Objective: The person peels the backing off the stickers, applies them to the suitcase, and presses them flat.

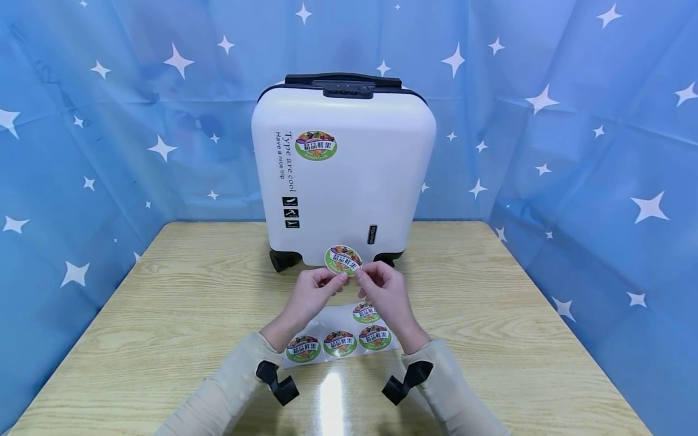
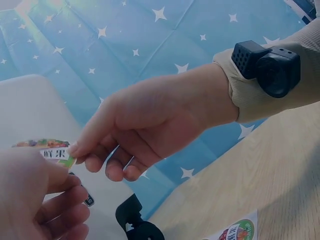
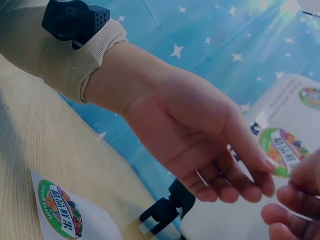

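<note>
An oval fruit sticker (image 1: 343, 258) with a colourful fruit picture and a green lower edge is held up between both hands. My left hand (image 1: 312, 295) pinches its lower edge between thumb and finger. At the lower right edge, my right hand (image 1: 388, 298) pinches the same sticker. Just behind it stands an upright white suitcase (image 1: 376, 175). A matching sticker (image 1: 316, 146) is on the suitcase's upper left, beside printed lettering. Below the hands, a sticker sheet (image 1: 332, 316) lies on the table with several fruit stickers; the right hand and wrist cover part of it.
The suitcase's black wheels (image 1: 285, 260) rest on the wooden table (image 1: 207, 303). A black carry handle (image 1: 343, 79) tops the case. Blue star-patterned cloth (image 1: 136, 91) hangs behind and along both sides. Black wrist mounts (image 1: 278, 383) sit on both sleeves.
</note>
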{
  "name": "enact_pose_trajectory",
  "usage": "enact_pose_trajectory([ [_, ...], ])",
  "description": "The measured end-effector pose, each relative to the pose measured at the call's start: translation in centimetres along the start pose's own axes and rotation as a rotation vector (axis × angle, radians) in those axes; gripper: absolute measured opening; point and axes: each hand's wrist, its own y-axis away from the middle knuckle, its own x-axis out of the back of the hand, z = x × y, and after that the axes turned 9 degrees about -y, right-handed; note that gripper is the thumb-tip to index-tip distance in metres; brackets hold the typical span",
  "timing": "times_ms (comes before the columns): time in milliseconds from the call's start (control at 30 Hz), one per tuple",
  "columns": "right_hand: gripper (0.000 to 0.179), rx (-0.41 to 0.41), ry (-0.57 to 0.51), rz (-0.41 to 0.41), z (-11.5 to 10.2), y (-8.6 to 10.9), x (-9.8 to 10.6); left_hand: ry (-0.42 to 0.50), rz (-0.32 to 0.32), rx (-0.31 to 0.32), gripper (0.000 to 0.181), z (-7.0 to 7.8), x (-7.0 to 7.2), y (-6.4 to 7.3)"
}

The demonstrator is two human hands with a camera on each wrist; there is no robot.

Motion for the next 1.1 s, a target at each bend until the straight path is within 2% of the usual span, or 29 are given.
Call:
enact_pose_trajectory([
  [167,0.012,-0.012,-0.004,-0.026,0.5,-0.4,0.9,-0.014,0.011,-0.071,0.019,0.0,0.3,-0.1],
  [267,0.015,-0.02,0.007,-0.045,1.2,-0.9,1.6,-0.031,0.033,-0.093,0.018,0.1,0.7,-0.2],
  [500,0.019,0.023,0.089,-0.104,1.6,-1.3,3.0,-0.051,0.079,-0.103,0.017,0.5,1.6,-0.5],
  [767,0.014,0.037,0.164,-0.145,1.3,-1.3,3.5,-0.048,0.073,-0.09,0.022,0.9,2.2,-0.9],
  [833,0.014,0.045,0.171,-0.154,1.2,-1.2,3.5,-0.056,0.074,-0.084,0.022,1.5,2.3,-0.7],
  [967,0.015,0.048,0.19,-0.171,1.0,-1.2,3.6,-0.084,0.093,-0.079,0.02,3.7,2.7,0.3],
  [1033,0.012,0.049,0.203,-0.177,0.9,-1.3,3.6,-0.086,0.109,-0.081,0.02,3.7,2.7,0.2],
  [1100,0.01,0.05,0.219,-0.183,0.9,-1.4,3.7,-0.081,0.115,-0.085,0.02,2.9,2.7,-0.2],
])
